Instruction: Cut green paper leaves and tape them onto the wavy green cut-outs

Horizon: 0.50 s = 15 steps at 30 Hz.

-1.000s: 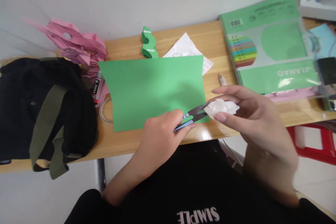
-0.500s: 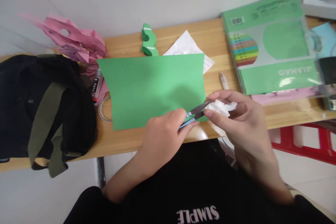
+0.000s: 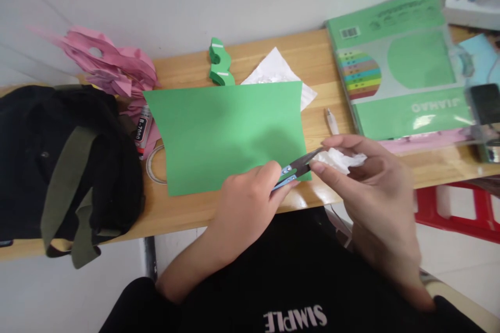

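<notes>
My left hand [image 3: 250, 200] is closed round the blue handles of a pair of thread snips [image 3: 299, 166], blades pointing right. In my right hand [image 3: 367, 187] a crumpled white tissue [image 3: 338, 159] is pinched between thumb and fingers. The blade tips touch the tissue's left end, by the thumb; whether they are wiped or gripped there I cannot tell. Below the snips lies a sheet of green paper [image 3: 226, 135], its edges curving up slightly. Beyond its far edge are a wavy green paper cutout stack [image 3: 220, 62] and a white napkin [image 3: 273, 65], partly covered by the sheet.
At left sit a black bag [image 3: 105, 166], pink paper pieces [image 3: 105, 57], a glue tube [image 3: 144, 130] and a tape roll [image 3: 155, 164]. To the right are a pen [image 3: 332, 121] and a green paper pack [image 3: 398, 62]. A red stool [image 3: 457, 213] stands below the table edge.
Both hands have shifted slightly right, with the snips and tissue. The snips' blades still meet the tissue. The view has moved a little.
</notes>
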Available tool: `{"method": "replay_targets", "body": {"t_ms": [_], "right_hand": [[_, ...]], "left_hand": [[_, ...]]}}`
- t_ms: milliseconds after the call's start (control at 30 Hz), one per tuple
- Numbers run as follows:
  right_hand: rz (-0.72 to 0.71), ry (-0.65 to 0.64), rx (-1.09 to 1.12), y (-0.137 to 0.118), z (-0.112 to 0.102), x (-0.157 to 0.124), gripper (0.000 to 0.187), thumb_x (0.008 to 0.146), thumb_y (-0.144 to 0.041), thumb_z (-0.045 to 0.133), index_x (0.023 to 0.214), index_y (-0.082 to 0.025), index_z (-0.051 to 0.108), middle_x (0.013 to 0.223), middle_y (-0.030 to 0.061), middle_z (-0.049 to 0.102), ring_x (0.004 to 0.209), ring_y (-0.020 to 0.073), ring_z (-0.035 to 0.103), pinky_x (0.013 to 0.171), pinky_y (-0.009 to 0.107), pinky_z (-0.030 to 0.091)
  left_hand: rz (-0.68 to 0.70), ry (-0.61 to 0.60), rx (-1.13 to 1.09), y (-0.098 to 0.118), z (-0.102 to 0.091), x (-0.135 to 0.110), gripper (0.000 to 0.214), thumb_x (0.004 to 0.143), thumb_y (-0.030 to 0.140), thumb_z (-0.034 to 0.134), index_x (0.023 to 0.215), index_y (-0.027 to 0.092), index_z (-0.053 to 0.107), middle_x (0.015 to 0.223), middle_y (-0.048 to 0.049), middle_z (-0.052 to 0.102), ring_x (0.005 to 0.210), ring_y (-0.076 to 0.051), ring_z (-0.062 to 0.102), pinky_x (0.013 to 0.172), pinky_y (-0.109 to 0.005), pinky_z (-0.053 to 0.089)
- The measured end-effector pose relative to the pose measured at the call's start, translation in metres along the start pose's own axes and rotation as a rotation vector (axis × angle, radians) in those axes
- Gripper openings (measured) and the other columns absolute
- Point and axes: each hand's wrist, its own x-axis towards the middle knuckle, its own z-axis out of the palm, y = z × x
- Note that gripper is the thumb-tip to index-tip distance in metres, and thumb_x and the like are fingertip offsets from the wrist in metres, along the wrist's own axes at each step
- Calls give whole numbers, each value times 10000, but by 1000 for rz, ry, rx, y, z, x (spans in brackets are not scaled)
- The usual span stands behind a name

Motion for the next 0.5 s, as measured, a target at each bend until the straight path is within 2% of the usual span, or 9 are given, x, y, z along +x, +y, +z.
{"method": "replay_targets", "body": {"t_ms": [133,500], "right_hand": [[33,0,22,-2,0,1,326,721,-148,745,995,-306,664,775,-4,682,663,164,656,573,289,537],[47,97,-3,-2,6,-2,266,722,-210,752,958,-283,653,787,5,669,685,174,656,563,295,524]], "left_hand": [[11,4,11,1,0,2,290,862,343,611,685,194,436,537,77,422,465,-90,315,472,-236,220],[5,20,14,2,4,3,302,862,351,609,676,197,427,536,74,425,458,-90,304,468,-238,214]]}}
